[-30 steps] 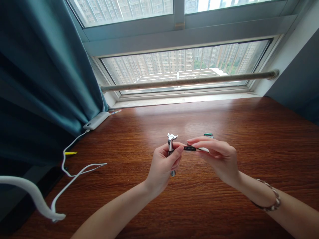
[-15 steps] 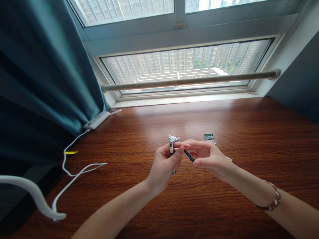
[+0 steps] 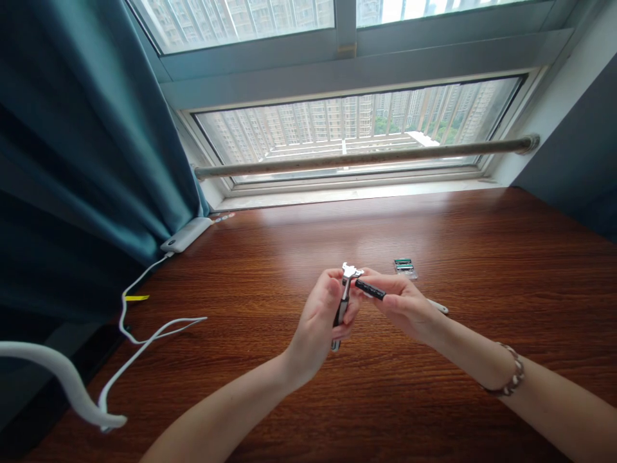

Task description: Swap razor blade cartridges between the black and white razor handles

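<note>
My left hand is closed round a silver and black razor handle, its forked silver head pointing up and away from me. Between the fingers of my right hand is a small black razor cartridge, held just to the right of the handle's head. The two parts are very close; whether they touch I cannot tell. Behind my right hand, a clear pack with green-edged razor cartridges lies on the table. Part of a white object shows beyond my right wrist, the rest hidden.
The brown wooden table reaches to the window sill. At the left lie a white power strip, a white cable and a yellow tag. A thick white curved tube stands nearer me. A blue curtain hangs at the left.
The razor handle has tilted, its head moving right toward the cartridge. My right hand has turned the cartridge so its broad black face shows more. My left fingers have shifted along the handle.
</note>
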{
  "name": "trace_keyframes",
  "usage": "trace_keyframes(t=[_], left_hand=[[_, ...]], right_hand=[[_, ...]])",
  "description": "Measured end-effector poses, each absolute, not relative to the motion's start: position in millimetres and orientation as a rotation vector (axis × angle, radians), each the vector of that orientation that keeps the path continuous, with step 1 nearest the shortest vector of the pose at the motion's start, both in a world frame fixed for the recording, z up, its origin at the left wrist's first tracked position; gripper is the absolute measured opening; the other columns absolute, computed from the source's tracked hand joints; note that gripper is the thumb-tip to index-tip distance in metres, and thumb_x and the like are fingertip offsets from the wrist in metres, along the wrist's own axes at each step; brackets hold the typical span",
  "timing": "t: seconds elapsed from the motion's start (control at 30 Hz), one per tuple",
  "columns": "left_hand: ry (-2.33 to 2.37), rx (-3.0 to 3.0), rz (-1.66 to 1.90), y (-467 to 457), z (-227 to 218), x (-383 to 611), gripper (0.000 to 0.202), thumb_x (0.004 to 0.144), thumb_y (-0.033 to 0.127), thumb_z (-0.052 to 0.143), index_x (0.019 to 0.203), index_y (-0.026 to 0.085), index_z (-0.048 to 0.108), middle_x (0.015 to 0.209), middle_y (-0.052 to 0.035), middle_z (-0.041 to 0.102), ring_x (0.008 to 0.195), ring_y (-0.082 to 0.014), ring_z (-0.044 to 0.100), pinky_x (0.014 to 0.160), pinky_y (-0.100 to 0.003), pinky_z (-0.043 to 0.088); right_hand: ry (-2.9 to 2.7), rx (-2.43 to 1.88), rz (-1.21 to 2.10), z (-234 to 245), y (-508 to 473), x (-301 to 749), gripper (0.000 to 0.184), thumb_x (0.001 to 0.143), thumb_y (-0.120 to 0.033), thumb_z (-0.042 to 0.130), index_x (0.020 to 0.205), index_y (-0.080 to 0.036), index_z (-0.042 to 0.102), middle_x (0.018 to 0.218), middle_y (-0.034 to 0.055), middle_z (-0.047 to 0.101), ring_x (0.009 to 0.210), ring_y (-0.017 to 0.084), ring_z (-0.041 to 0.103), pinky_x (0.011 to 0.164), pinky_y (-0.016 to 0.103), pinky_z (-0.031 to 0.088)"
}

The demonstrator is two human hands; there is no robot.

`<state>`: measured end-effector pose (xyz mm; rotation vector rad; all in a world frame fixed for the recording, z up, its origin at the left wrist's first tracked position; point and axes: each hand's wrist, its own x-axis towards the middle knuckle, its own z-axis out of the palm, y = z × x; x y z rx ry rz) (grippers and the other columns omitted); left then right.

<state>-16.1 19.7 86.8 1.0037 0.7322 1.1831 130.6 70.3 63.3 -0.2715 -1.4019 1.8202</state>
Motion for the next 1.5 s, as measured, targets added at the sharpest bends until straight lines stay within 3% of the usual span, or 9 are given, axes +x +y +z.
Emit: trace_keyframes(t=[0.13,0.37,0.7,1.5], left_hand=[[0.727,0.948,1.189,16,90,-16,0.02,0.088,0.038,0.031,0.087,0.02,0.039,0.058,0.0067,0.038,0.037,-0.0016,0.02,0.035,-0.017,0.013],[0.705,0.932,0.979,11,82,-13,0.032,0.088,0.04,0.032,0.072,0.014,0.044,0.054,0.0056,0.032,0.039,-0.0014,0.023,0.036,-0.017,0.013],[0.746,1.015,0.971,13,81,-12,0.028,0.087,0.037,0.035,0.072,0.015,0.043,0.056,0.0052,0.032,0.041,-0.0019,0.021,0.037,-0.019,0.011],[0.839,1.096,0.895,15,85,-15,0.031,0.083,0.044,0.039,0.07,0.016,0.042,0.055,0.0058,0.029,0.042,-0.0032,0.019,0.036,-0.018,0.012]], right_hand=[[-1.254,-0.237,1.882,54,77,131,0.035,0.073,-0.041,0.06,0.101,-0.018,0.063,0.102,0.0069,0.056,0.094,0.018,0.049,0.085,0.032,0.037],[-1.197,-0.203,1.989,48,82,137,0.035,0.076,-0.035,0.06,0.109,-0.023,0.058,0.106,0.0045,0.059,0.09,0.013,0.053,0.084,0.027,0.039],[-1.289,-0.246,1.998,40,85,140,0.04,0.072,-0.036,0.064,0.111,-0.028,0.056,0.111,0.0044,0.057,0.093,0.014,0.052,0.089,0.033,0.036],[-1.425,-0.227,1.917,46,86,139,0.039,0.073,-0.039,0.061,0.108,-0.024,0.058,0.103,0.0044,0.051,0.09,0.016,0.048,0.081,0.028,0.037]])
